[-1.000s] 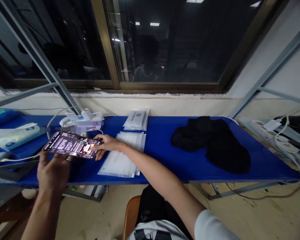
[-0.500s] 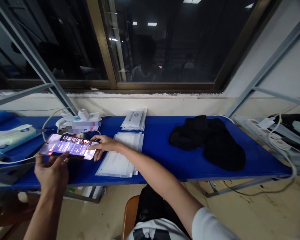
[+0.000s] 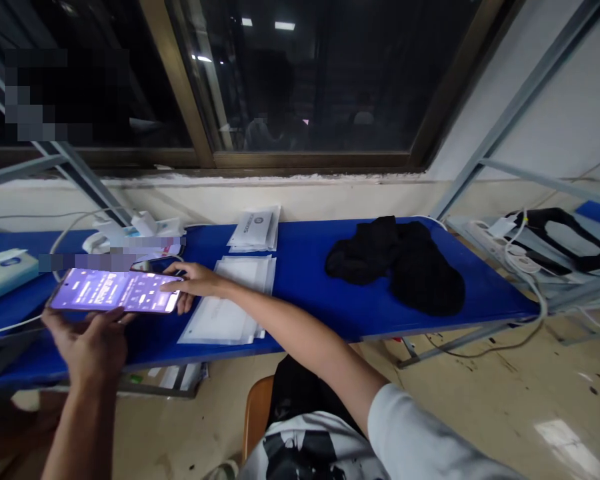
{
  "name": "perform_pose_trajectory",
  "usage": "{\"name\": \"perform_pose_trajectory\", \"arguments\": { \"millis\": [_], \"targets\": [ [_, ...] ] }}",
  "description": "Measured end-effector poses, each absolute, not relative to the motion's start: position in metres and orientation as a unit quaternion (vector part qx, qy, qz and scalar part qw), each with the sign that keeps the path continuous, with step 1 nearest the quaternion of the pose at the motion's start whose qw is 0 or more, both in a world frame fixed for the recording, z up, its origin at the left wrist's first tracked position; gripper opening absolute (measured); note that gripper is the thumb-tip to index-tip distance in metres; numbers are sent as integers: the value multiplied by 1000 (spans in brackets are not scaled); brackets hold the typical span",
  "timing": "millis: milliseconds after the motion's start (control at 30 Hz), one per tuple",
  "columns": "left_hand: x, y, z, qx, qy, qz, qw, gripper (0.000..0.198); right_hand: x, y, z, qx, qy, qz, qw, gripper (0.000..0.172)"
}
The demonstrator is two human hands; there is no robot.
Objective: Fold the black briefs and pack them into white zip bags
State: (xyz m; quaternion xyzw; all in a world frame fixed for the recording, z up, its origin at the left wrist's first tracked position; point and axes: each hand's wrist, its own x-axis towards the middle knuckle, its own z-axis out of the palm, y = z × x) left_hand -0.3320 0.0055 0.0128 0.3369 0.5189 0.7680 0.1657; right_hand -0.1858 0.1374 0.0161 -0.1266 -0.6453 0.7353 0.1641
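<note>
My left hand is closed around the lower left side of a smartphone, which lies sideways with its purple screen lit. The fingers of my right hand curl at the phone's right end, with the thumb over the screen. Under my right wrist lies a stack of frosted plastic bags on the blue tabletop. Behind it sit smaller printed bags. A black cloth bundle rests farther right, apart from both hands.
A power strip with white plugs and cords stands behind the phone. A tissue pack lies at the left. Grey metal posts frame the table below a dark window. More cords hang off the right end.
The camera view has turned slightly right and down, so the table's things sit farther left and higher. The phone screen shows a different layout. Both hands keep hold of the phone.
</note>
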Motion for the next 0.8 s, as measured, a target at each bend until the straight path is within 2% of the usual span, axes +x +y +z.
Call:
{"name": "perform_pose_trajectory", "arguments": {
  "millis": [167, 467, 667, 800],
  "targets": [
    [-328, 10, 15, 308, 527, 777, 152, 80, -184, 136, 18, -152, -656, 723, 154, 48],
    [-327, 8, 16, 315, 520, 776, 168, 79, -191, 139, 9, -142, -652, 729, 152, 43],
    [-328, 15, 8, 313, 570, 755, 83, 95, -190, 137, 10, -120, -652, 732, 158, 46],
    [-322, 15, 11, 329, 572, 749, 64, 97, -189, 136, 12, -126, -653, 731, 150, 45]
  ]
}}
